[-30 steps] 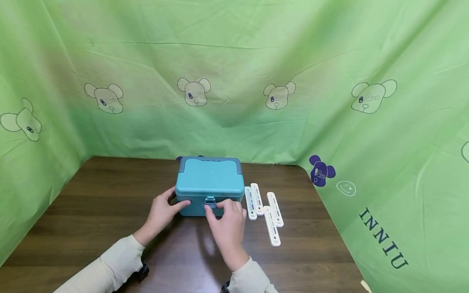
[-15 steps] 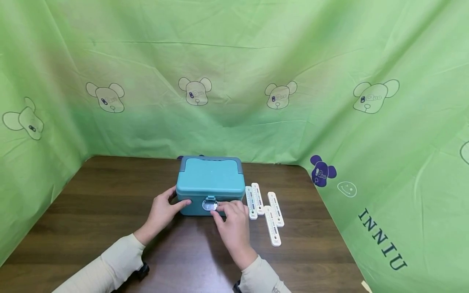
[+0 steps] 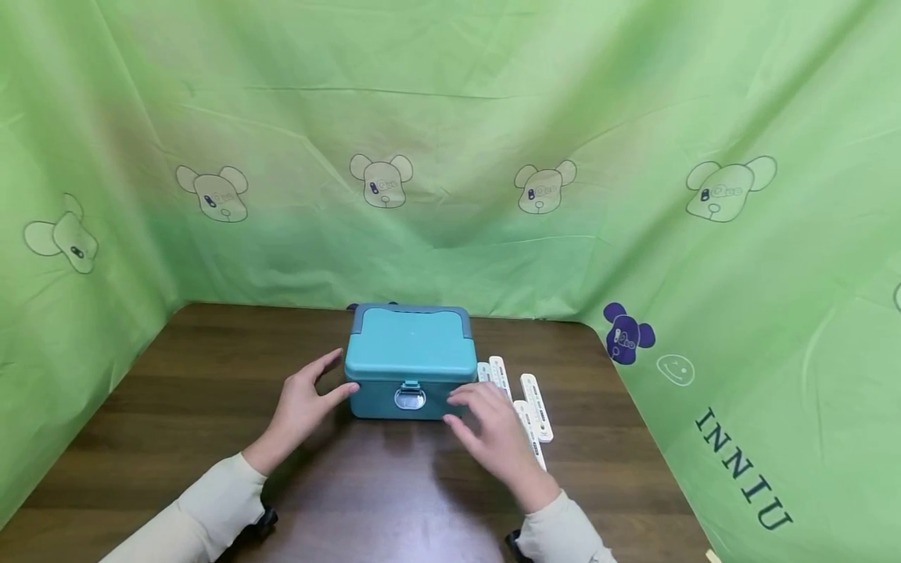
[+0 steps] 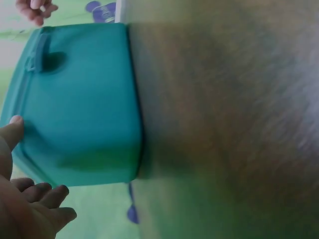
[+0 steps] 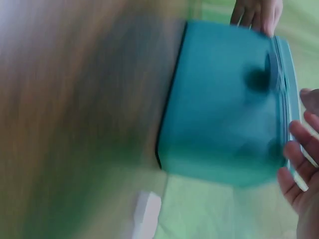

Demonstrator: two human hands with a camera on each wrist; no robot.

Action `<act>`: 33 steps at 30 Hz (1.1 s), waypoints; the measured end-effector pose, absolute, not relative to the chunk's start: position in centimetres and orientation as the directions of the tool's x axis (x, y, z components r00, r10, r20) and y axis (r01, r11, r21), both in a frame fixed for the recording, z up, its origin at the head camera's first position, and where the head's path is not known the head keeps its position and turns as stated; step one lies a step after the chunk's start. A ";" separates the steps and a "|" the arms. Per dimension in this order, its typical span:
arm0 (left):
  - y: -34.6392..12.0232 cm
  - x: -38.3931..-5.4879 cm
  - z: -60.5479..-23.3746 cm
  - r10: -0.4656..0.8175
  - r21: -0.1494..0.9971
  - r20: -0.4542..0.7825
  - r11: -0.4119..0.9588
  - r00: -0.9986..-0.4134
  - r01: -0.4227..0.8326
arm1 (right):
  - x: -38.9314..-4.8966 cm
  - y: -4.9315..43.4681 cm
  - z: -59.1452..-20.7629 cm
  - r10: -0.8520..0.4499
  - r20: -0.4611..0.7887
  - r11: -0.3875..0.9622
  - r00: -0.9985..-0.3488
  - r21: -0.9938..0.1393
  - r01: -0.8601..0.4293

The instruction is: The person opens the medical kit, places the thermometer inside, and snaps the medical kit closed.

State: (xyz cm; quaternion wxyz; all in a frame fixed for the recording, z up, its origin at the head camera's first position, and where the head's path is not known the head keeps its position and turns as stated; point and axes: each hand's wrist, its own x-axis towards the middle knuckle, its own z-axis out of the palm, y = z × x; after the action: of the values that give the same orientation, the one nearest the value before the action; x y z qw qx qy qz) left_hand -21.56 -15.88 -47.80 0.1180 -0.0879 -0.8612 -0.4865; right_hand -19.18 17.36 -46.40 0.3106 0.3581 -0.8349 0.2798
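Note:
A teal lidded box (image 3: 413, 342) with a blue-grey handle stands upright on the table, its lid down. On its front, a shiny latch flap (image 3: 410, 398) hangs below the lid's edge. My left hand (image 3: 299, 408) is at the box's left side, fingers spread and thumb near the front left corner; I cannot tell whether the thumb touches. In the left wrist view, these fingers (image 4: 54, 198) hold nothing. My right hand (image 3: 496, 434) hovers in front of the box's right end, loosely bent and empty. The right wrist view has its fingers (image 5: 299, 162) beside the lid's edge.
Several slim white strips with printed scales, like thermometers (image 3: 537, 407), lie right of the box, partly hidden by my right hand. The brown wooden table (image 3: 211, 375) meets a green printed curtain (image 3: 464, 258) at the back and sides.
My right hand has let go of the latch and moved right, away from it. The flap has swung to face forward. My left hand has eased slightly left off the box's side.

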 end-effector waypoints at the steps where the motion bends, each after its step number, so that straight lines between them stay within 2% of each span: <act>1: -16.0 -21.5 -47.5 0.040 0.804 0.311 0.521 -0.949 0.286 | -19.4 18.0 -46.2 -0.415 0.730 0.580 -0.542 -0.246 -0.776; 4: -16.1 -21.5 -46.7 0.049 0.770 0.364 0.545 -0.930 0.330 | -20.0 19.4 -45.8 -0.364 0.747 0.594 -0.556 -0.273 -0.757; 10: -15.7 -21.6 -46.0 0.080 0.739 0.408 0.556 -0.909 0.380 | -20.8 20.5 -45.4 -0.214 0.682 0.675 -0.699 -0.414 -0.611; 15: -15.4 -21.7 -46.2 0.072 0.748 0.414 0.541 -0.907 0.385 | -21.6 20.1 -45.9 -0.163 0.615 0.686 -0.771 -0.492 -0.537; 23: -15.2 -21.7 -46.7 0.050 0.774 0.407 0.512 -0.912 0.373 | -22.2 19.3 -46.4 -0.099 0.638 0.674 -0.764 -0.521 -0.523; 33: -15.1 -20.4 -46.6 0.031 0.767 0.424 0.518 -0.905 0.378 | -21.8 19.5 -46.6 -0.106 0.672 0.638 -0.733 -0.519 -0.569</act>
State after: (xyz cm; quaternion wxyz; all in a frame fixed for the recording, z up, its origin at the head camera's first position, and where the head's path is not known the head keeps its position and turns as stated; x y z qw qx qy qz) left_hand -20.44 -15.09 -46.63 0.1819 -0.1201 -0.8520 -0.4760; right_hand -21.83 19.51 -46.57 0.3073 0.1980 -0.8512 0.3765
